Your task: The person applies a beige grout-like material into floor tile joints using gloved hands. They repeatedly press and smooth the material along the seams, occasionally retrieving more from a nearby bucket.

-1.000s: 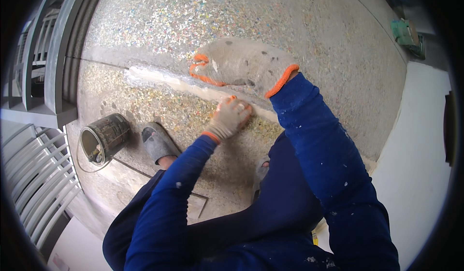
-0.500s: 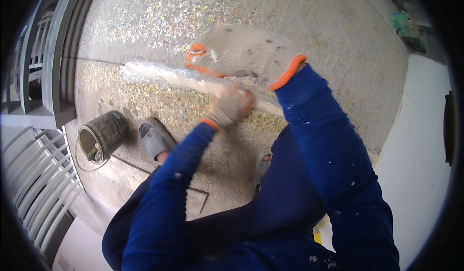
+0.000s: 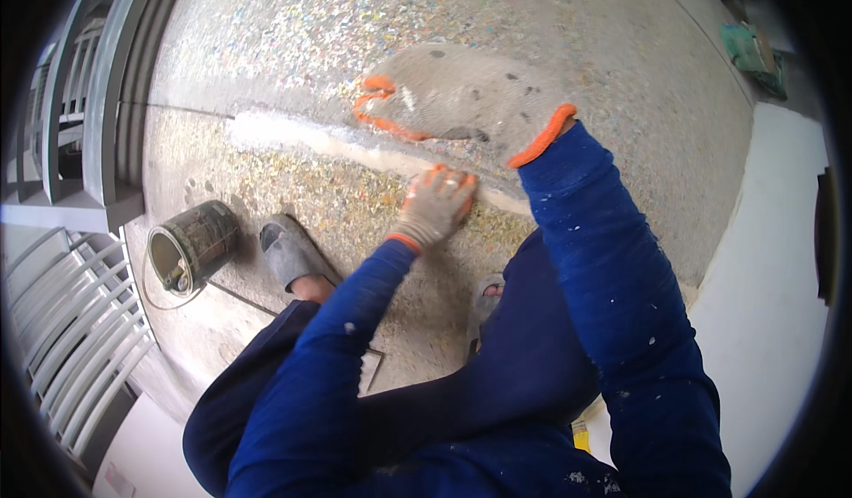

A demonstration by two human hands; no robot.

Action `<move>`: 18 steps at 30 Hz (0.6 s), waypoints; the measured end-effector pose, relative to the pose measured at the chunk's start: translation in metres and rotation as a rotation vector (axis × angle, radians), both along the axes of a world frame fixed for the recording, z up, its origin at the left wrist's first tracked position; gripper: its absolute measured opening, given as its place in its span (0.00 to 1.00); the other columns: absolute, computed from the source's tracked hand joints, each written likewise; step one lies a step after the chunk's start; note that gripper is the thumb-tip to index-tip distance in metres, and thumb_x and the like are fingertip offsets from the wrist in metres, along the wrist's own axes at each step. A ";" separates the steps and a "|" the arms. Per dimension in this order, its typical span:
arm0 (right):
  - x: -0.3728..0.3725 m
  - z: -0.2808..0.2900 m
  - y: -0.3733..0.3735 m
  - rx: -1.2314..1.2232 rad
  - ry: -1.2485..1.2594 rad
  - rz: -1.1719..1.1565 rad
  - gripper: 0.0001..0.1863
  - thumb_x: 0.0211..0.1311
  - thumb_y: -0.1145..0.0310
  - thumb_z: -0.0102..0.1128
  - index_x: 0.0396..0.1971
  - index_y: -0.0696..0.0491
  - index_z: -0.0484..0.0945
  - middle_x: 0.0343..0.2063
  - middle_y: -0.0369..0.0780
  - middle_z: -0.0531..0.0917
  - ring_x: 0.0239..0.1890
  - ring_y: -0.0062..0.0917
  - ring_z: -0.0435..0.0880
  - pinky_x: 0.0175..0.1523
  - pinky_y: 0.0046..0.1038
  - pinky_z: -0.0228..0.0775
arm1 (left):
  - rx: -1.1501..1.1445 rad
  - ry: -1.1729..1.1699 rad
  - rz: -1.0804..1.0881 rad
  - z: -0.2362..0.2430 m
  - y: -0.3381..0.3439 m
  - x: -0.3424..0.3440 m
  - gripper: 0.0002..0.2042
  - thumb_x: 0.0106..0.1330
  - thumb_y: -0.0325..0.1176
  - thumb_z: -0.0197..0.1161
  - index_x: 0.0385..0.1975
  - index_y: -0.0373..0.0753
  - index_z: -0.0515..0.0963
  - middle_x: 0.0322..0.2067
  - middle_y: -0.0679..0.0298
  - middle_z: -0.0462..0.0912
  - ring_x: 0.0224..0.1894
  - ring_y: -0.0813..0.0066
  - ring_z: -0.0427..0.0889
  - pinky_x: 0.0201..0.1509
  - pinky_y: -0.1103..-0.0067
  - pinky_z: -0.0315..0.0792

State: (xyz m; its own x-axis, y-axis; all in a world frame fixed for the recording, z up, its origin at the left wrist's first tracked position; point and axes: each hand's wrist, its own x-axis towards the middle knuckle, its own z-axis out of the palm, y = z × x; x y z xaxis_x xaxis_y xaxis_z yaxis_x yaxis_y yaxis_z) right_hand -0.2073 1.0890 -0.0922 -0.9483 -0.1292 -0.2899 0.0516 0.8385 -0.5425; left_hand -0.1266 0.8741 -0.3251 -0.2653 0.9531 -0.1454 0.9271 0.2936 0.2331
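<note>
My left hand (image 3: 437, 203), in a pale knitted glove with orange-coated fingers, rests on a pale, powdery strip (image 3: 355, 153) across the speckled floor. Its fingers are spread and slightly bent; anything under them is hidden. Nearer to me and larger, my right hand (image 3: 479, 90) is raised beyond the strip in a dirty, dark-spotted glove with an orange cuff. Its back faces up and its fingers curl down to the left, orange showing at their edge. What they hold, if anything, is out of sight.
A stained bucket (image 3: 211, 232) lies tipped on its side at the left, with things inside its mouth. Beside it is my foot in a grey slipper (image 3: 291, 251). Grey railings (image 3: 102, 98) and white slats (image 3: 80, 320) line the left. A green package (image 3: 750, 50) sits far right.
My left hand has shifted slightly right and nearer along the strip; its blur has gone. The right hand stays in nearly the same place. The whole view has shifted slightly.
</note>
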 end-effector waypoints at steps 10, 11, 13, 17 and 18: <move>-0.004 0.001 -0.003 -0.002 0.041 0.027 0.29 0.78 0.46 0.56 0.66 0.51 0.79 0.59 0.45 0.86 0.60 0.39 0.86 0.64 0.39 0.79 | -0.366 0.216 1.076 0.000 -0.033 -0.046 0.41 0.82 0.56 0.40 0.78 0.21 0.50 0.79 0.33 0.51 0.83 0.36 0.46 0.86 0.50 0.33; -0.004 0.000 -0.004 -0.002 0.041 0.031 0.29 0.78 0.46 0.56 0.66 0.51 0.79 0.59 0.45 0.86 0.60 0.39 0.86 0.64 0.39 0.79 | -0.312 0.196 1.100 0.000 -0.009 -0.015 0.42 0.82 0.57 0.41 0.78 0.21 0.51 0.79 0.32 0.52 0.83 0.36 0.46 0.86 0.49 0.34; -0.002 0.000 -0.005 -0.001 0.040 0.042 0.29 0.78 0.46 0.56 0.66 0.51 0.79 0.59 0.45 0.86 0.60 0.39 0.86 0.64 0.39 0.79 | -0.243 0.080 1.024 0.010 0.024 0.040 0.43 0.82 0.59 0.40 0.78 0.21 0.50 0.79 0.33 0.51 0.83 0.37 0.47 0.86 0.49 0.35; 0.000 0.000 -0.007 0.005 0.036 0.054 0.29 0.78 0.46 0.57 0.66 0.51 0.79 0.59 0.45 0.86 0.60 0.39 0.86 0.64 0.39 0.79 | -0.379 -0.063 0.691 0.043 0.046 0.099 0.42 0.82 0.59 0.37 0.79 0.23 0.50 0.79 0.33 0.53 0.83 0.36 0.49 0.86 0.49 0.36; -0.001 -0.001 -0.007 0.006 0.037 0.056 0.29 0.78 0.46 0.57 0.66 0.51 0.79 0.59 0.45 0.86 0.60 0.39 0.86 0.64 0.39 0.79 | -0.351 -0.075 0.743 0.047 0.041 0.092 0.42 0.83 0.59 0.37 0.79 0.24 0.51 0.79 0.33 0.53 0.82 0.35 0.50 0.86 0.49 0.36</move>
